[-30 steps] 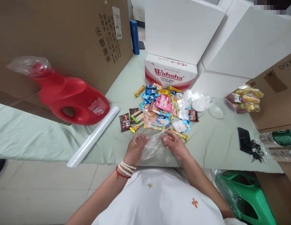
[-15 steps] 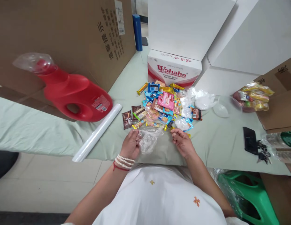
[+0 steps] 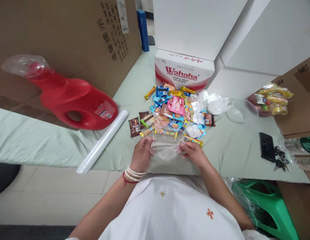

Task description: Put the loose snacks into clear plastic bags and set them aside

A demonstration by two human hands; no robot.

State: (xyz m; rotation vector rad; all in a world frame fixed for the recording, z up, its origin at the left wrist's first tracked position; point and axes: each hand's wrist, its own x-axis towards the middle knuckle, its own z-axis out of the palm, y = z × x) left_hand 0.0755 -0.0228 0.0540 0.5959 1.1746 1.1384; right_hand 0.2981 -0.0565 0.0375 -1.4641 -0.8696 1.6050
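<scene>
Between my hands a clear plastic bag (image 3: 165, 146) is stretched taut near the table's front edge. My left hand (image 3: 142, 151) pinches its left side, and beaded bracelets circle that wrist. At the bag's right side, my right hand (image 3: 193, 153) is closed on the plastic. Just beyond lies a heap of wrapped snacks, with a pink packet (image 3: 177, 105) on top. A brown cocoa packet (image 3: 134, 127) rests at the heap's left edge. Crumpled clear plastic (image 3: 217, 104) lies on its right. One yellow wrapper (image 3: 193, 140) sits right behind my right hand.
A red jug (image 3: 80, 103) and a white roll (image 3: 103, 141) are on the left. Behind the snacks stands a Wahaha carton (image 3: 183, 71). To the right are a plastic bowl (image 3: 247, 110), a phone (image 3: 267, 147) and keys (image 3: 281, 163). A green stool (image 3: 272, 206) stands below the table.
My right hand has moved left and taken hold of the bag's right side. The bag, bunched and hanging from my left hand before, is now spread between both hands.
</scene>
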